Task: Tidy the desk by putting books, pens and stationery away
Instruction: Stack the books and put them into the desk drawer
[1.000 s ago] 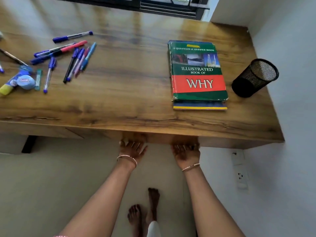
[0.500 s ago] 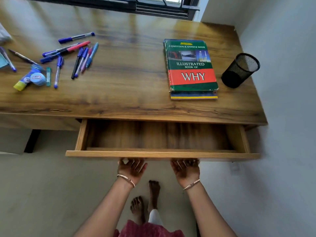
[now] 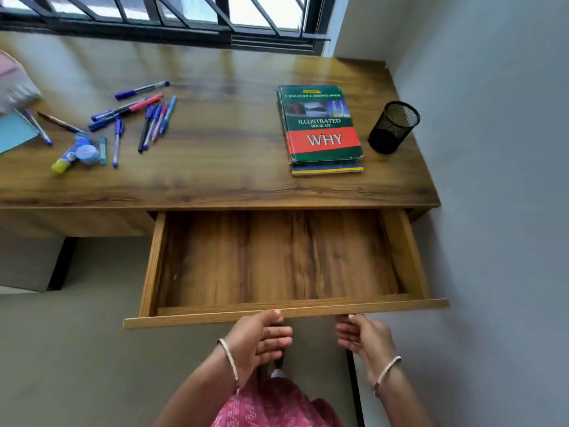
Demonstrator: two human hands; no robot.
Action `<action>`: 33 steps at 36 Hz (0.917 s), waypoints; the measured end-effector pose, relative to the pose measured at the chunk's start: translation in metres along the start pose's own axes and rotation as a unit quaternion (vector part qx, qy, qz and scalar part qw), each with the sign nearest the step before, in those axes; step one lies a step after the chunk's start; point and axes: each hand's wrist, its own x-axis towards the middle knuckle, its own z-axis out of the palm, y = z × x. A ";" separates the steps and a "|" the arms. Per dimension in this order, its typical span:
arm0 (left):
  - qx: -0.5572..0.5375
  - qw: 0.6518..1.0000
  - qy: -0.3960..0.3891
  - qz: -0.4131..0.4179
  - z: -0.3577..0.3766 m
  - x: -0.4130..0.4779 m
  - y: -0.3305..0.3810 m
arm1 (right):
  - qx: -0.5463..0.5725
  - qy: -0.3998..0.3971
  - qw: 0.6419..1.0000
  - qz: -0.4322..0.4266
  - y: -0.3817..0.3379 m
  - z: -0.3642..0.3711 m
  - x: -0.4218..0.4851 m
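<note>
Below the worktop, both my hands [image 3: 311, 334] grip the open wooden drawer's [image 3: 277, 315] front; next, books need lifting in.

Only readable stuff is on the green hardcover book [image 3: 320, 126], which sits on the desktop beyond and a bit to the right of the right hand [image 3: 365, 334]; small line across the top of the cover says "A QUESTION & ANSWER BOOK"; under the photo strip it says "ILLUSTRATED BOOK OF"; then big white "WHY" on the red band; the glue stick and tape far off past the left hand [image 3: 261, 335] have labels, too blurry to read.
</note>
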 end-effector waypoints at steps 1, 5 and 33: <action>0.031 0.999 -0.007 0.026 0.004 -0.009 0.007 | -0.035 0.020 0.999 -0.035 -0.007 -0.003 -0.008; 0.083 0.986 -0.009 0.143 0.013 -0.026 0.051 | -0.147 0.059 0.970 -0.185 -0.041 -0.009 -0.025; 0.217 0.886 0.318 0.260 0.121 0.133 0.304 | -0.280 0.100 0.926 -0.233 -0.342 0.101 0.160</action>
